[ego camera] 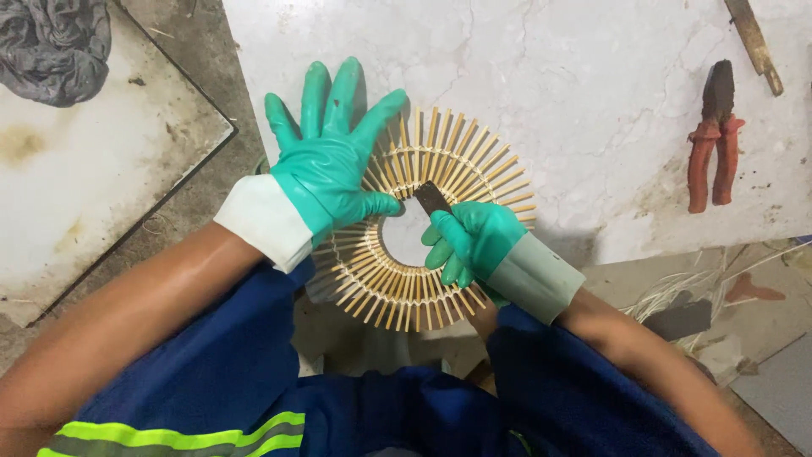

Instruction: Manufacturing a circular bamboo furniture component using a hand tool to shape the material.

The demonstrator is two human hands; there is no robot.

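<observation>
Lying flat near the front edge of a white marble slab (550, 76), a ring of thin bamboo sticks (440, 161) was seen, its sticks fanned outward like rays and bound by fine lashings around an open centre. It was judged to be light and fairly stiff across the whole, yet fragile at the single sticks, whose free outer ends could be bent or snapped; the bound inner band was judged the safest place for a hold, with flat pressure spread over many sticks at once. The ring's left side was pressed down by the left hand (326, 165), gloved in green, its fingers spread wide and flat, gripping nothing. At the ring's central opening a small dark flat tool (432, 197) was clenched in the right hand (472, 241), also gloved in green, the tip being set against the inner band. Well to the right of the ring, red-handled pliers (713, 140) lay on the slab. Far to the left of the ring, a grey rag (55, 46) was bunched on a stained board (93, 195).
</observation>
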